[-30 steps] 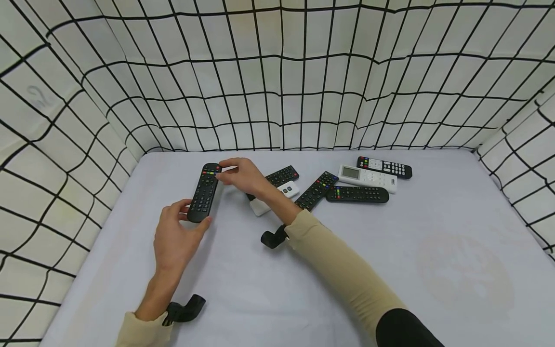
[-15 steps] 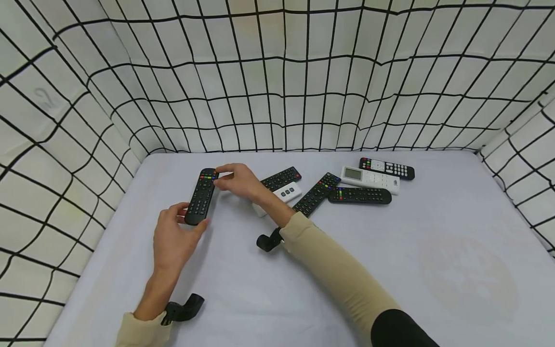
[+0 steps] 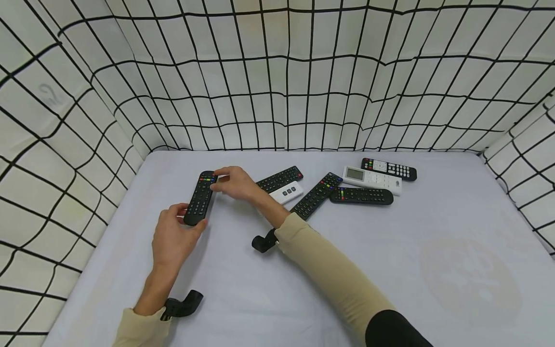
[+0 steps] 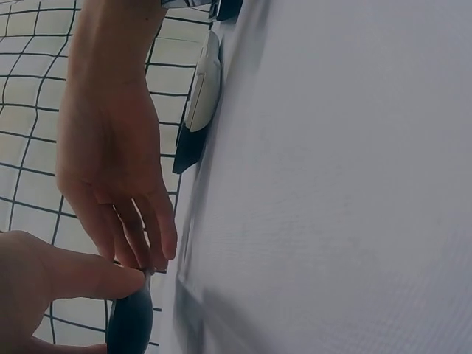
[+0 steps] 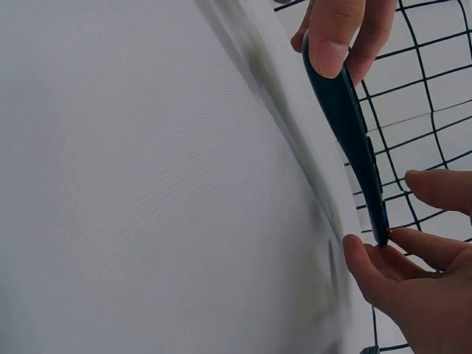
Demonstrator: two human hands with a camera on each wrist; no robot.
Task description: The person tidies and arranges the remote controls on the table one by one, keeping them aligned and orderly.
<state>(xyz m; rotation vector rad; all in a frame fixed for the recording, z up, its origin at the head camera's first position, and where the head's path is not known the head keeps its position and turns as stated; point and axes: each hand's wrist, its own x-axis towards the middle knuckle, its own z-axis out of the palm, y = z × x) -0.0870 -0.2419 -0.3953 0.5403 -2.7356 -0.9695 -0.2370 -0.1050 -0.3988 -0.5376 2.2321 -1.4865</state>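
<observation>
A black remote control (image 3: 199,198) with a row of coloured buttons is held at the left of the table, its keys facing up. My left hand (image 3: 175,241) grips its near end, thumb on the right side and fingers on the left. At the far right corner, the fingertips of my right hand (image 3: 235,184) pinch it beside the coloured keys. The right wrist view shows the remote control (image 5: 346,133) edge-on, raised off the white cloth, between the left hand (image 5: 339,33) above and the right hand (image 5: 420,287) below.
Several other remotes lie right of the hands: a black one (image 3: 281,179), a small white one (image 3: 289,192), a slanted black one (image 3: 318,195), another black one (image 3: 362,195), a white one with a screen (image 3: 373,180) and a black-and-white-keyed one (image 3: 389,169). Black netting (image 3: 286,94) encloses the white table.
Both hands and the remote control have shifted slightly, the far end coming a little nearer and to the left. Both holds look the same; the head view has drifted slightly.
</observation>
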